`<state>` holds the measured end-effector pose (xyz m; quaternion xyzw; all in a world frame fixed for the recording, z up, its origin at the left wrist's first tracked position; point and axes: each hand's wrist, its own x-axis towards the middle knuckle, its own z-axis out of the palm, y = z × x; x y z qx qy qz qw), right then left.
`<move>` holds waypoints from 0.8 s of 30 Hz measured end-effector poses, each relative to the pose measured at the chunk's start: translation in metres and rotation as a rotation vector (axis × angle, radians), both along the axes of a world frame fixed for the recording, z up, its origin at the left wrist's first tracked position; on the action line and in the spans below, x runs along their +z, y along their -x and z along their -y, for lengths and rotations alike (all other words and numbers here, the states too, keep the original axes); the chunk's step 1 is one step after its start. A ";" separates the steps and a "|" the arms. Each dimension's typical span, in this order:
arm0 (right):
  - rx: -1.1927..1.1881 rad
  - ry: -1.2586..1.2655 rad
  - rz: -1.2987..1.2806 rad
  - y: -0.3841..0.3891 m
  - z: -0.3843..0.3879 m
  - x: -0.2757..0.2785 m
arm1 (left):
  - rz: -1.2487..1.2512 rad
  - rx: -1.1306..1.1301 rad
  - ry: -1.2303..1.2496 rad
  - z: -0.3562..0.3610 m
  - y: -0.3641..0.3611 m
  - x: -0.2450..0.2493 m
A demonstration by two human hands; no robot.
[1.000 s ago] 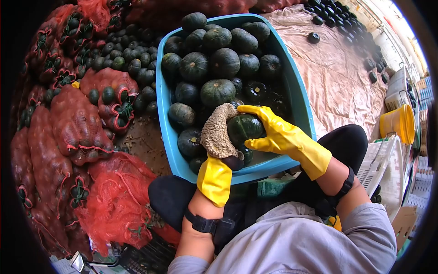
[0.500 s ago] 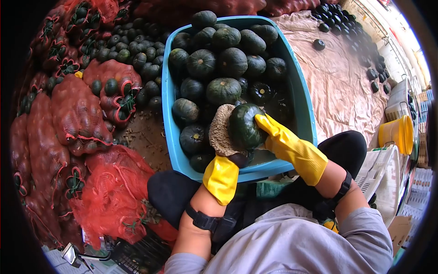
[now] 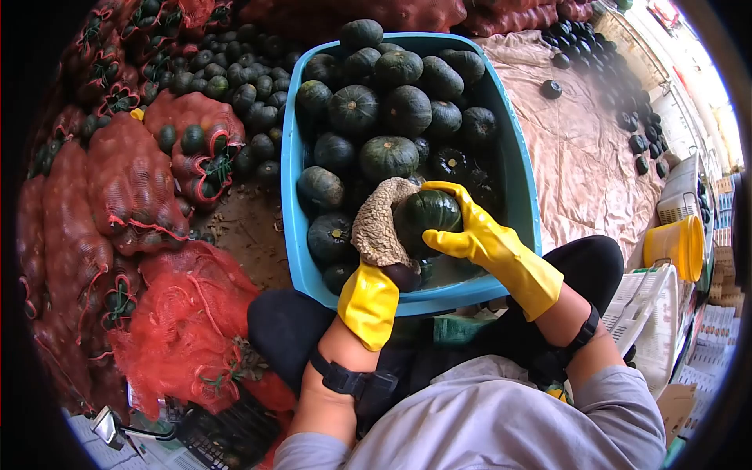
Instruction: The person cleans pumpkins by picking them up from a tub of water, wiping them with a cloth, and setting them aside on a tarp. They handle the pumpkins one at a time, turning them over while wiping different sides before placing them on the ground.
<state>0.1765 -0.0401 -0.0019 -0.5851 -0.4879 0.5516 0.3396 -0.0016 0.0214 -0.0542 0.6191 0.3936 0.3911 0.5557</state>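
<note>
My right hand (image 3: 478,235), in a yellow rubber glove, grips a wet dark green pumpkin (image 3: 427,222) from its right side. Its fingers reach over the top and its thumb lies across the near face. Against the pumpkin's left side rests a rough tan scrubbing cloth (image 3: 381,223), held by my left hand (image 3: 370,301), also in a yellow glove. The left fingers are hidden beneath the cloth. Both hands are over the near end of a blue tub (image 3: 291,227), where many more pumpkins (image 3: 389,157) are piled, some in water.
Red mesh sacks (image 3: 133,184) of pumpkins crowd the left, with a crumpled red net (image 3: 184,321) nearer me. Loose pumpkins (image 3: 235,74) lie behind them. At right are a tan sheet (image 3: 572,157), a yellow bucket (image 3: 675,247) and a white crate (image 3: 654,313).
The pumpkin has turned between my hands. My right hand has shifted its grip, with thumb and fingers now spread apart around it. The view has moved slightly.
</note>
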 end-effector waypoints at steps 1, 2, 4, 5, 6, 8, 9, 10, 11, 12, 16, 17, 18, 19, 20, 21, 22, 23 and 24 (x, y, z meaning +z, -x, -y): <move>-0.128 0.109 -0.255 0.003 -0.001 -0.001 | -0.004 -0.007 -0.004 -0.001 0.002 -0.002; -0.255 0.217 -0.511 0.008 -0.001 -0.008 | -0.091 0.017 -0.117 -0.001 -0.001 -0.010; -0.417 0.260 -0.702 0.017 0.002 -0.032 | -0.330 0.137 -0.404 -0.003 -0.009 -0.023; -0.452 0.197 -0.633 0.023 0.003 -0.044 | -0.059 0.312 -0.321 0.004 -0.014 -0.030; -0.487 0.138 -0.559 0.033 0.000 -0.040 | -0.109 0.311 -0.263 0.010 -0.018 -0.016; -0.307 0.140 0.009 0.014 -0.008 -0.018 | -0.280 0.201 -0.322 0.007 -0.015 -0.001; -0.266 -0.105 0.195 0.015 0.001 -0.008 | -0.336 0.062 -0.365 -0.005 -0.007 0.000; -0.154 -0.287 0.347 0.014 0.004 -0.005 | -0.318 0.059 -0.499 -0.006 -0.002 0.003; -0.032 -0.467 0.500 0.011 0.006 -0.003 | -0.303 0.015 -0.555 -0.006 0.005 0.020; -0.035 -0.428 0.289 0.008 0.005 -0.010 | -0.286 -0.029 -0.610 -0.006 0.013 0.038; -0.129 -0.142 -0.534 0.008 0.005 -0.032 | -0.248 0.013 -0.647 -0.009 0.014 0.011; -0.155 -0.155 -0.559 0.011 0.003 -0.040 | -0.251 0.038 -0.618 -0.007 0.011 0.012; -0.183 -0.168 -0.583 0.013 0.003 -0.046 | -0.257 0.059 -0.594 -0.005 0.009 0.012; -0.211 -0.178 -0.603 0.011 0.003 -0.051 | -0.263 0.073 -0.595 -0.004 0.006 0.012; -0.178 -0.171 -0.568 0.006 0.001 -0.045 | -0.263 0.086 -0.608 -0.003 0.004 0.016; -0.146 -0.144 -0.584 0.000 0.000 -0.037 | -0.264 0.095 -0.635 -0.002 0.003 0.021; -0.116 -0.120 -0.599 -0.007 0.000 -0.026 | -0.256 0.105 -0.686 0.000 0.002 0.026; -0.090 -0.100 -0.609 -0.014 -0.001 -0.013 | -0.296 0.056 -0.686 -0.003 0.001 0.025; -0.079 -0.075 -0.598 -0.021 -0.001 -0.004 | -0.332 0.003 -0.685 -0.006 0.000 0.021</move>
